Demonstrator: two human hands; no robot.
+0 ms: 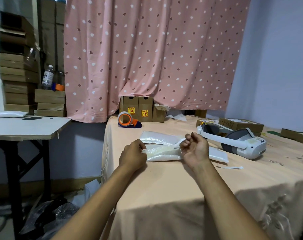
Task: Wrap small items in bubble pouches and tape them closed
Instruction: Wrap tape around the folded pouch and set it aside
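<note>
View from a head-worn camera looking down along two bare forearms to a table covered in a peach cloth. A white bubble pouch lies flat on the cloth between the hands, its long side running left to right. The left hand pinches the pouch's left end, fingers curled over the edge. The right hand is turned palm up at the pouch's right end, its fingers curled around a thin white strip that rises from the top of the pouch into the fingertips. A second pouch lies just behind the first, touching it, and a third pouch shows from under the right wrist. A loose white strip of the same kind lies on the cloth to the right. Further back, an orange and blue tape dispenser stands in front of small cardboard boxes with yellow labels. A white and grey headset rests on the right side of the table. A pink dotted curtain hangs behind. To the left stands a white side table, with stacked cartons and a clear bottle behind it.
</note>
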